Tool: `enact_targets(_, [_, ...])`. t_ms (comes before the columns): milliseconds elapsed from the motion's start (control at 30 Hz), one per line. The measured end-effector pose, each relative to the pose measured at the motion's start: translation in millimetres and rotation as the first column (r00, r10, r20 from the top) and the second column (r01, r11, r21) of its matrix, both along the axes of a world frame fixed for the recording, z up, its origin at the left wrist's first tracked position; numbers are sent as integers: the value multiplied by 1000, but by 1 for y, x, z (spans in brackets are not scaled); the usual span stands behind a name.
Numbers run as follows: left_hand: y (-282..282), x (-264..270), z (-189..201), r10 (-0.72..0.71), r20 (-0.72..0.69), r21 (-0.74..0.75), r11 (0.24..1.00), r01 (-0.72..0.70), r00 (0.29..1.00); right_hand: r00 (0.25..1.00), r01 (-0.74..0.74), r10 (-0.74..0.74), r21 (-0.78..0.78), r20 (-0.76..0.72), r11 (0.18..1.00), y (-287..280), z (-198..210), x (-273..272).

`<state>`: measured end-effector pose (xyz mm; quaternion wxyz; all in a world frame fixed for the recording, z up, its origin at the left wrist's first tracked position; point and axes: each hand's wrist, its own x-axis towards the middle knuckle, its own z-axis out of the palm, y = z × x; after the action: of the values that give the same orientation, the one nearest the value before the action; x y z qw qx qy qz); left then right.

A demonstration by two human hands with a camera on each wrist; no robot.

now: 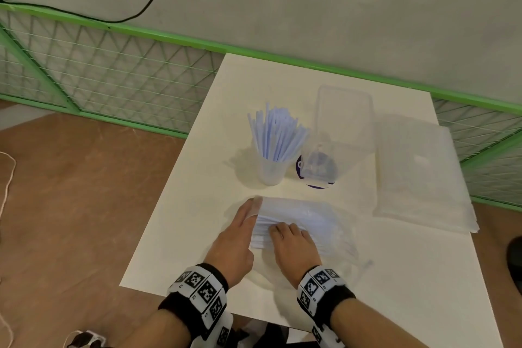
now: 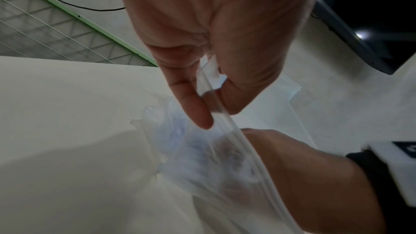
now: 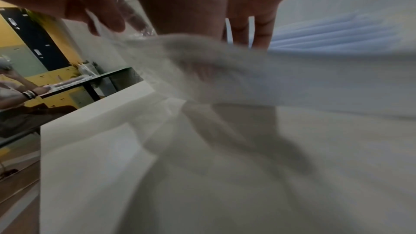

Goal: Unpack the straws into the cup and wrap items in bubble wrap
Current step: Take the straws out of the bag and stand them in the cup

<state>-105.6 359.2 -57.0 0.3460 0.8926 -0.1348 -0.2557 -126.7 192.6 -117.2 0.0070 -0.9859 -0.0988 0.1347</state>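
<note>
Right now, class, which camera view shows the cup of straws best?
The head view: the cup stands upright on the table, its straws fanned out. Neither wrist view shows the cup; both show only the hands and the plastic bag.

1 cup (image 1: 270, 171) w/ straws (image 1: 278, 135), 1 straw bag (image 1: 305, 223), 1 container (image 1: 343, 118), 1 bubble-wrap stack (image 1: 423, 172), 2 hands.
</note>
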Motion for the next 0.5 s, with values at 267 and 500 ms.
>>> enact_targets(267, [2, -1, 2, 37, -5, -8, 999, -37, 999, 996, 33, -30, 34, -81, 999, 1, 2, 3])
enact_targets(500, [4, -1, 0, 44, 6, -14, 999, -43, 999, 997, 56, -52, 74, -62, 996, -1, -3, 3])
